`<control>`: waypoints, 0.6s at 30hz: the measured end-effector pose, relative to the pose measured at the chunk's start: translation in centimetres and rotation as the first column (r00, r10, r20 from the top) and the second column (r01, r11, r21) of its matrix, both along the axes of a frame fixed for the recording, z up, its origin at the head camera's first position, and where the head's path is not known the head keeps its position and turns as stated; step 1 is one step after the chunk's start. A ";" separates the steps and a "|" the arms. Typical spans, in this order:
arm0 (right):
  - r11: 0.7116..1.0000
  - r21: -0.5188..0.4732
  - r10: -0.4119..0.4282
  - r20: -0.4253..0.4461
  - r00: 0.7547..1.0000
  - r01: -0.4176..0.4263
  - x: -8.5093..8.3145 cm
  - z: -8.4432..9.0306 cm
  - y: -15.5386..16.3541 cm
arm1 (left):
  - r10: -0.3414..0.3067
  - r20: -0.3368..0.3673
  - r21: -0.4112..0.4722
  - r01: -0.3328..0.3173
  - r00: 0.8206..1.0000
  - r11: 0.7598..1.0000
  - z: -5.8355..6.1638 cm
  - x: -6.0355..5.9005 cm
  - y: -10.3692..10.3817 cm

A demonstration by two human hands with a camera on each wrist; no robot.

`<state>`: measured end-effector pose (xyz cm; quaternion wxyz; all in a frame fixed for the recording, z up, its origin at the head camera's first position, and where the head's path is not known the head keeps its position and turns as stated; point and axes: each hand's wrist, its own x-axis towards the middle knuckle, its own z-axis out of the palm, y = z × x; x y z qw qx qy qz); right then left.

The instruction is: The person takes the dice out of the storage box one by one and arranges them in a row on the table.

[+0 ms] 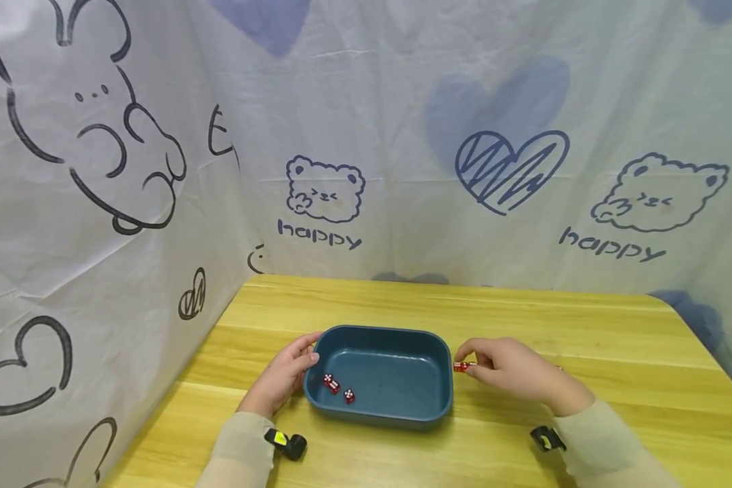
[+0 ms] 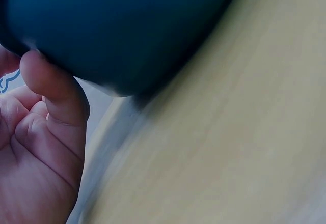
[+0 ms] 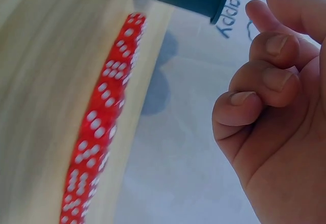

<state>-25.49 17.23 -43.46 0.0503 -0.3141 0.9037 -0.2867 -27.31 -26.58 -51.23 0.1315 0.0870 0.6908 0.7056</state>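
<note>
A blue tray (image 1: 440, 352) stands on the wooden table (image 1: 585, 325), with three red dice (image 1: 332, 384) in its left front corner. My left hand (image 1: 283, 376) rests against the tray's left wall, and its thumb (image 2: 53, 89) touches the blue tray (image 2: 122, 30) from outside. My right hand (image 1: 512, 373) lies just right of the tray over a row of red dice (image 1: 461, 367). That row of red dice (image 3: 104, 127) lies on the table. Three of the right hand's fingers (image 3: 254, 94) are curled and empty. Its thumb is hidden.
A printed cloth backdrop (image 1: 366, 135) closes the table off behind and on the left. A small black device (image 1: 287, 444) sits at the left wrist and another black device (image 1: 545, 439) at the right wrist. Bare wood stretches to the back and right.
</note>
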 end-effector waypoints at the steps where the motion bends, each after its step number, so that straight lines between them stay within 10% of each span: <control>1: 1.000 -0.001 0.011 -0.002 1.000 -0.011 0.0 0.2 -0.2 | 0.002 0.001 0.000 -0.002 1.000 1.000 0.0 0.0 0.0; 18: 0.988 0.055 0.144 0.005 0.990 -0.144 -0.7 2.4 -5.1 | 0.003 -0.004 0.007 -0.003 1.000 1.000 0.1 0.1 0.1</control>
